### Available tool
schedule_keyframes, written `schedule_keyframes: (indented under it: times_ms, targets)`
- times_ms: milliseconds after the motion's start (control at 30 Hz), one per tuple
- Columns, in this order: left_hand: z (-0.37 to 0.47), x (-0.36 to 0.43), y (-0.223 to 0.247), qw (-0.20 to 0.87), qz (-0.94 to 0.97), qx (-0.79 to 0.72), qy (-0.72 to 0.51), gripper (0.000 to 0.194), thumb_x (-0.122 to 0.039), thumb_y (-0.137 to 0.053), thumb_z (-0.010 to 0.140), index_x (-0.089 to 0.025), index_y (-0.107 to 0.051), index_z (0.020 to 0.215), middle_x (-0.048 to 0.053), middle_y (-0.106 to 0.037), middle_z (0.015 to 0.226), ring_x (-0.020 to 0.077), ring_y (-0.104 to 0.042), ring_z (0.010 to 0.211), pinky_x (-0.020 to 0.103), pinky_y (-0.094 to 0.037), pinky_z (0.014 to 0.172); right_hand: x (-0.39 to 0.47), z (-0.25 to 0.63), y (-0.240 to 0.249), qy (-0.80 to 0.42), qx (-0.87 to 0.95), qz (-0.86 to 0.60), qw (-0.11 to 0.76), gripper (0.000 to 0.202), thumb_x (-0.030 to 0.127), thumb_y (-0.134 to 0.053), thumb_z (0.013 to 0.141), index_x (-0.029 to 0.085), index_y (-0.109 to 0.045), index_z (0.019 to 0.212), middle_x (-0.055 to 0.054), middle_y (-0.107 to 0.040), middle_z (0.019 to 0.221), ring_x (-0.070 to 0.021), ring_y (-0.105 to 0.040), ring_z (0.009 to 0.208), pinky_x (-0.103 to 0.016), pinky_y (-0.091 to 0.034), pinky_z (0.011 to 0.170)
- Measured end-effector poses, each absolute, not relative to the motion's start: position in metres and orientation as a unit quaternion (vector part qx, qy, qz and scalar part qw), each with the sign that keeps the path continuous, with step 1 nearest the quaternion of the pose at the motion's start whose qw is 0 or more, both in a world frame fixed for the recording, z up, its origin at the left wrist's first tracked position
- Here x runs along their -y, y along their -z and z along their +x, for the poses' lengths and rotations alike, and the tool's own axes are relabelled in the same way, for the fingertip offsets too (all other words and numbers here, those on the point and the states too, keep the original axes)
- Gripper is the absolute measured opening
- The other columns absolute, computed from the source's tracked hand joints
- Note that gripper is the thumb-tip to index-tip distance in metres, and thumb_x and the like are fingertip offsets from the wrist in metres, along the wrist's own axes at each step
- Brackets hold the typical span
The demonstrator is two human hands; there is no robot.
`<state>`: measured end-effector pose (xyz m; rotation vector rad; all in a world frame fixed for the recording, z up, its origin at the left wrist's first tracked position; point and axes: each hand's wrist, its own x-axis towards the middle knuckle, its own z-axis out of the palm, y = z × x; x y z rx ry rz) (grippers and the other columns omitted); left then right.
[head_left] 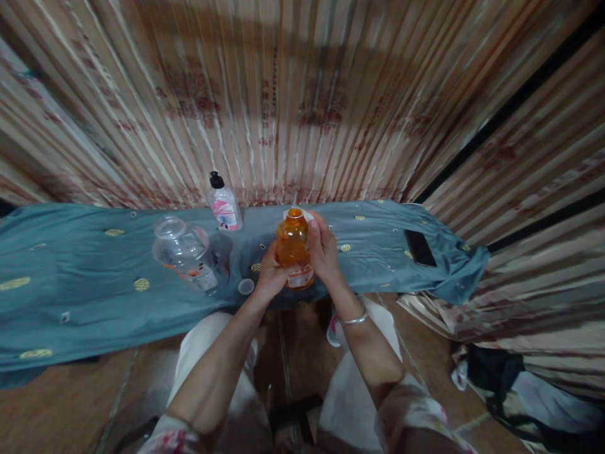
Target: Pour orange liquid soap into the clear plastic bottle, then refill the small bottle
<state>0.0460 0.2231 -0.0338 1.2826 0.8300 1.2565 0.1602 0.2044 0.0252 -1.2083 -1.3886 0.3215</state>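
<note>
An orange see-through bottle (293,249) with an open neck stands upright or nearly so at the front middle of the cloth-covered table. My left hand (274,272) is wrapped round its lower left side. On its right side, my right hand (322,246) presses something white, perhaps a cloth or tissue (306,215), against the bottle near the shoulder. Left of my left hand, a small round whitish cap (246,286) lies on the cloth. A large clear jar (186,255) without a lid is further left.
Behind the jar stands a clear bottle with a pink label and black top (225,208). A black phone (420,248) lies at the right on the teal cloth (94,265). Pleated curtains hang behind and to the right. A dark bag (496,372) is on the floor, lower right.
</note>
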Motion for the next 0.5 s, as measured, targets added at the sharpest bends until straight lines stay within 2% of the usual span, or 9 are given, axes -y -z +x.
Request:
schedule_keyframes:
  times_ms: [133, 233, 333, 400, 500]
  targets:
    - [0.050, -0.229, 0.043, 0.521, 0.539, -0.364, -0.552, 0.052, -0.026, -0.076, 0.053, -0.018, -0.053, 0.100, 0.003, -0.064, 0.096, 0.0186, -0.062, 0.086, 0.033, -0.049, 0.081, -0.194, 0.150, -0.009, -0.041, 0.629, -0.540, 0.558, 0.048, 0.036, -0.025, 0.095, 0.018, -0.033, 0.139, -0.013, -0.042, 0.142, -0.0187, -0.032, 0.135, -0.043, -0.028, 0.111]
    - [0.052, -0.231, 0.043, 0.487, 0.545, -0.380, -0.566, 0.046, -0.026, -0.070, 0.057, -0.018, -0.052, 0.099, 0.002, -0.064, 0.091, 0.0171, -0.061, 0.080, 0.032, -0.049, 0.076, -0.189, 0.145, -0.001, 0.023, 0.651, -0.562, 0.510, 0.054, 0.030, -0.026, 0.095, 0.017, -0.016, 0.146, -0.014, -0.029, 0.150, -0.0196, -0.020, 0.141, -0.047, -0.024, 0.113]
    - [0.054, -0.231, 0.040, 0.454, 0.558, -0.399, -0.568, 0.042, -0.027, -0.068, 0.059, -0.018, -0.052, 0.096, 0.002, -0.063, 0.087, 0.0166, -0.060, 0.076, 0.031, -0.049, 0.072, -0.184, 0.145, 0.005, 0.088, 0.686, -0.562, 0.454, 0.060, 0.022, -0.026, 0.094, 0.019, -0.001, 0.149, -0.013, -0.024, 0.153, -0.0203, -0.015, 0.143, -0.050, -0.024, 0.113]
    - [0.054, -0.231, 0.038, 0.440, 0.567, -0.409, -0.563, 0.040, -0.025, -0.068, 0.060, -0.018, -0.052, 0.096, 0.002, -0.064, 0.088, 0.0172, -0.060, 0.077, 0.032, -0.049, 0.073, -0.182, 0.148, 0.010, 0.129, 0.711, -0.553, 0.415, 0.063, 0.018, -0.027, 0.093, 0.018, 0.002, 0.148, -0.014, -0.027, 0.152, -0.0214, -0.014, 0.143, -0.052, -0.022, 0.114]
    - [0.054, -0.230, 0.040, 0.439, 0.576, -0.400, -0.562, 0.043, -0.017, -0.067, 0.060, -0.018, -0.051, 0.100, 0.005, -0.065, 0.092, 0.0191, -0.061, 0.082, 0.033, -0.049, 0.077, -0.178, 0.152, 0.013, 0.164, 0.745, -0.546, 0.346, 0.060, 0.014, -0.031, 0.092, 0.015, -0.010, 0.148, -0.014, -0.037, 0.147, -0.0233, -0.019, 0.142, -0.053, -0.023, 0.113]
